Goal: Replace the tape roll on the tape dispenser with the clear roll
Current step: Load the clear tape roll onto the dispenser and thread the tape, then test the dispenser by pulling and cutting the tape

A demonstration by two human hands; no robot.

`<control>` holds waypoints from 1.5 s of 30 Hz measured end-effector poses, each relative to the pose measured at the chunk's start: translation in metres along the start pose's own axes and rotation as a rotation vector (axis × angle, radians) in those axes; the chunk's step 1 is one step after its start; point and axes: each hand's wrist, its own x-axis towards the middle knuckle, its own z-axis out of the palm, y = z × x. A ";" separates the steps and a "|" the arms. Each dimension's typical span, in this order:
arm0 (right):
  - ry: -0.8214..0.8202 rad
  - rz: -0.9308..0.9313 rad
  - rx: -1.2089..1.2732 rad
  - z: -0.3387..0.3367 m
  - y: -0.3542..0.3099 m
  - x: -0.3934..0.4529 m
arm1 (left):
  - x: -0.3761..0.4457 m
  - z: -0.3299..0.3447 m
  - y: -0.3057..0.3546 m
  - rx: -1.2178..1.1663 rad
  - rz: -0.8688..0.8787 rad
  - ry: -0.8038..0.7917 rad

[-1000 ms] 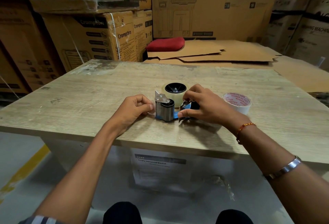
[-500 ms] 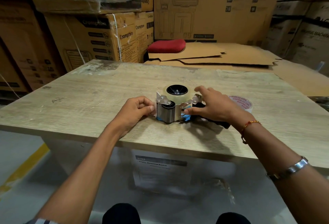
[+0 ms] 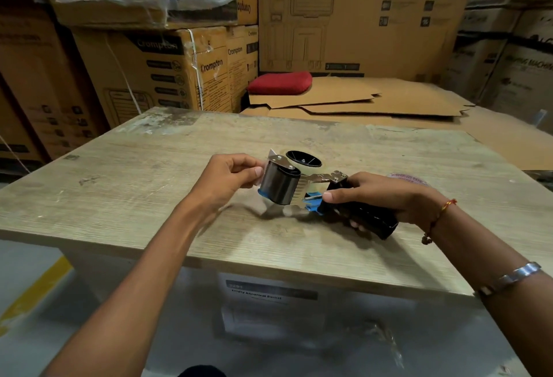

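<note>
Head view: both hands hold tape dispenser (image 3: 294, 188) above table (image 3: 149, 197)

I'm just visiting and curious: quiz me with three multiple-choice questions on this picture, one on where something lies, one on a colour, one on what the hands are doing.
1. Where is the white roll with red print?
A. Behind the right hand, on the table
B. On the floor
C. On the red cushion

2. What colour is the cushion behind the table?
A. Blue
B. Red
C. Green

3. How is the tape dispenser held?
A. Lying untouched
B. By one hand only
C. By both hands, right on the black handle, left hand at the roller end

Answers: 1 A, the roll peeks out just past the right hand. 2 B, it is plainly red against the cardboard. 3 C, the dispenser casts a shadow on the table below it, with a hand at each end.
</note>
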 end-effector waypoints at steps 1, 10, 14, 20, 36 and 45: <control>-0.016 -0.014 0.040 -0.001 0.002 0.003 | 0.006 -0.001 0.001 -0.006 0.008 -0.010; 0.030 -0.069 0.198 -0.032 -0.002 0.059 | 0.081 0.000 -0.007 -0.170 0.000 -0.008; 0.023 -0.052 0.331 -0.044 -0.012 0.080 | 0.113 0.004 -0.007 -0.208 -0.011 0.037; 0.003 0.041 0.447 -0.054 -0.044 0.079 | 0.137 -0.004 0.030 -0.101 -0.126 0.038; 0.030 0.039 0.626 -0.075 -0.128 -0.011 | 0.118 0.007 0.167 0.351 -0.603 0.117; 0.196 -0.123 0.170 -0.082 -0.142 -0.017 | 0.106 0.037 0.168 0.218 -0.725 0.189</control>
